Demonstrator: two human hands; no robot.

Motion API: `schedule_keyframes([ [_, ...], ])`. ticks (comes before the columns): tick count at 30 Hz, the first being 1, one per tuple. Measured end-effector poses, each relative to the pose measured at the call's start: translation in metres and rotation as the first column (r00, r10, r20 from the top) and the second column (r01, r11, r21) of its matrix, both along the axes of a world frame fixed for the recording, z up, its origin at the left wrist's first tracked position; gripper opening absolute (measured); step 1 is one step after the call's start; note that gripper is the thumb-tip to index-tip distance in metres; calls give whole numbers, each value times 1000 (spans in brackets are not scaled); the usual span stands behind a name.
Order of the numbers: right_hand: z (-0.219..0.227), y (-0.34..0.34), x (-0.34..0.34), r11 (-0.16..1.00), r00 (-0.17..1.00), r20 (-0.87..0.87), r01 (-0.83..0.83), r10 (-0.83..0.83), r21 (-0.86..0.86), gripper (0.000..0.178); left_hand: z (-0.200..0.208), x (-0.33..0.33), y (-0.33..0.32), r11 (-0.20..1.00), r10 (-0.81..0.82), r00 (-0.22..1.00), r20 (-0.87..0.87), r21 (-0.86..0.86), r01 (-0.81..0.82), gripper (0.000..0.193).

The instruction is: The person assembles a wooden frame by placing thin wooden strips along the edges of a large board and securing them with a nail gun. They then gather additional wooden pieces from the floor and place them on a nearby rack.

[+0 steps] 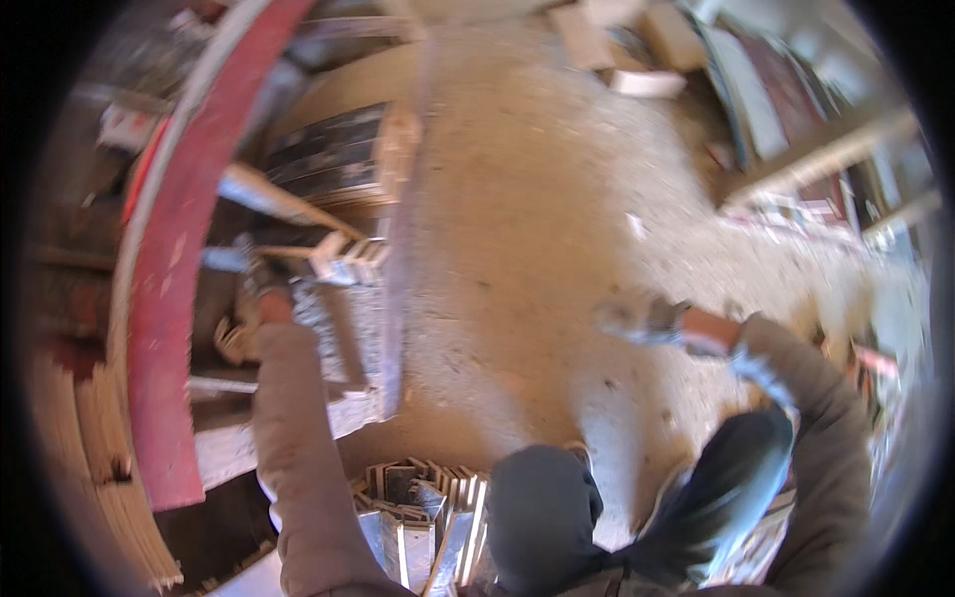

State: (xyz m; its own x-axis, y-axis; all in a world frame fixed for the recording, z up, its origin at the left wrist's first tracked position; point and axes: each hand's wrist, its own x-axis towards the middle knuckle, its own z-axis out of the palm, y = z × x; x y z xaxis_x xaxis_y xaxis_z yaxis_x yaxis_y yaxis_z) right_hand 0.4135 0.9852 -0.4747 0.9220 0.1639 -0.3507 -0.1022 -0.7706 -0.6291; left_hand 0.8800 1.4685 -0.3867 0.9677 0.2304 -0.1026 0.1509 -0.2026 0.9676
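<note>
My left hand (263, 277), in a dark glove, reaches into the low wooden workbench on the left. It is beside a thin wooden strip (288, 251) and a small stack of wood pieces (348, 261); its fingers are too blurred to show whether they grip anything. Out over the dusty floor (507, 229) on the right is my right hand (642, 316), in a greyish glove. Motion smears its fingers, and no object shows clearly in it.
A red board (184, 289) runs along the left, beside a dark-faced panel stack (333, 154). Short wood offcuts (428, 497) stand near my legs. Cartons (647, 60) lie at the far end. A wooden beam (816, 159) juts out on the right.
</note>
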Motion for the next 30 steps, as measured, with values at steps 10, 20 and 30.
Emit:
schedule_keyframes([
  [10, -6, -98, -505, 136, 135, 337, 990, -932, -20, 30, 12, -93, -70, 998, 4, 910, 415, 58, -31, 58],
  [20, -31, 12, -584, -321, -236, 284, 897, -929, -304, 31, -72, -354, -172, 732, -290, 950, 112, -614, 296, 48],
  [30, -86, -121, -470, 21, 16, -22, 972, -1000, -232, 57, -197, -599, -412, 3, -996, -6, -88, -113, 994, 59],
])
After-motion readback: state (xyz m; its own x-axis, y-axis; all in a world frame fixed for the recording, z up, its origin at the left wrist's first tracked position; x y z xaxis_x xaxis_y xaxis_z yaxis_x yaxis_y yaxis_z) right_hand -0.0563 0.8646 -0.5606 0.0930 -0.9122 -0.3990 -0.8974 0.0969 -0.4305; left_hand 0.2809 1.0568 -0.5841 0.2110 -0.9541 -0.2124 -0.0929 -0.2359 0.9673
